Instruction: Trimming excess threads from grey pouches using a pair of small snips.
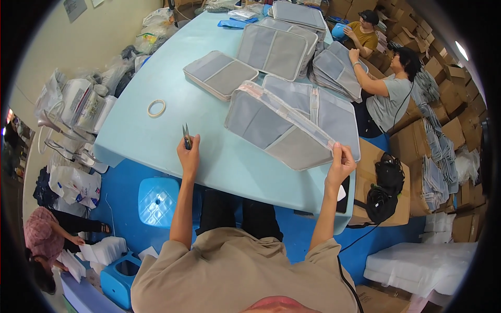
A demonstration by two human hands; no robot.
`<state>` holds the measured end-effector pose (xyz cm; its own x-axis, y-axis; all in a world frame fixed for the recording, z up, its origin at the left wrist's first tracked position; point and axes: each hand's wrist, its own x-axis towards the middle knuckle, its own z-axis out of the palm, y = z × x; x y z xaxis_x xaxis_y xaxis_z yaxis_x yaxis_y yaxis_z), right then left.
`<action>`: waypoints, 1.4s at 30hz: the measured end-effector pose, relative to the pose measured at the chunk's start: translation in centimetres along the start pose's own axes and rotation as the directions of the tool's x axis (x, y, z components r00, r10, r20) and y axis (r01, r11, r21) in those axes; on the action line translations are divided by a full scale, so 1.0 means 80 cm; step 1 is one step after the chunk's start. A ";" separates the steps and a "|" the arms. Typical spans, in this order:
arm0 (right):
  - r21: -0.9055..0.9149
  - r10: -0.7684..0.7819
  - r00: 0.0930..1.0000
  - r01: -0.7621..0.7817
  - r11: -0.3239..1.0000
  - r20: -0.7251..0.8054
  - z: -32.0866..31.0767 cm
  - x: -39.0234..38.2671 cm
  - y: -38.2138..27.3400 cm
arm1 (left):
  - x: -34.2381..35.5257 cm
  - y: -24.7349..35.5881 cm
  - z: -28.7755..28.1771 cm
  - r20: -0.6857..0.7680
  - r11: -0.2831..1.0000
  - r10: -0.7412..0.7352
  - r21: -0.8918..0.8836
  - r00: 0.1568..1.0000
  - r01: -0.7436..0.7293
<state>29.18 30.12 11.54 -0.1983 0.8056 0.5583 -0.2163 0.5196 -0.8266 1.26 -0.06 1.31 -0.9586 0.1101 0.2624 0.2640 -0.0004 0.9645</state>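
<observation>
My left hand (189, 148) grips a pair of small pointed snips (187, 134) upright over the pale blue table (148, 141). My right hand (342, 159) pinches the end of the zippered edge of a grey mesh pouch (276, 130), which is tilted up over the table. Behind it lies another grey mesh pouch (334, 120). Farther back are stacks of similar pouches (219, 73), several of them piled at the far end. A roll of tape (156, 108) lies to the left of my left hand.
Two co-workers (389, 88) (365, 36) work along the table's right; another person (42, 240) bends at lower left. A blue stool (159, 201) stands by my left leg. Cartons (451, 125) crowd the right; black gear (381, 201) rests on a box beside the table. Bagged goods (78, 104) line the left wall.
</observation>
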 end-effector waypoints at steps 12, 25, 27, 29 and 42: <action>-0.035 0.334 0.926 -0.345 0.938 -0.175 -0.035 0.034 0.078 | 0.002 -0.002 0.000 0.014 1.000 0.009 0.014 1.000 -0.009; -0.373 0.462 0.800 -0.324 0.870 0.384 -0.005 -0.089 0.077 | 0.001 -0.006 0.002 0.000 0.999 0.018 0.032 1.000 -0.018; -0.356 0.434 0.804 -0.298 0.886 0.407 0.002 -0.099 0.072 | 0.003 -0.009 0.000 0.001 0.999 0.019 0.032 1.000 -0.019; -0.342 0.422 0.813 -0.294 0.892 0.401 0.001 -0.111 0.087 | 0.002 -0.011 0.001 0.000 0.999 0.020 0.031 1.000 -0.020; -0.231 0.394 0.882 -0.340 0.912 0.257 0.032 -0.121 0.043 | 0.004 -0.013 0.000 0.015 0.997 0.040 0.070 0.999 -0.041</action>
<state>27.90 23.42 3.47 -0.5063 0.8422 0.1852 0.0907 0.2656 -0.9598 0.66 0.00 0.40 -0.9456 0.1252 0.3002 0.3097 0.0651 0.9486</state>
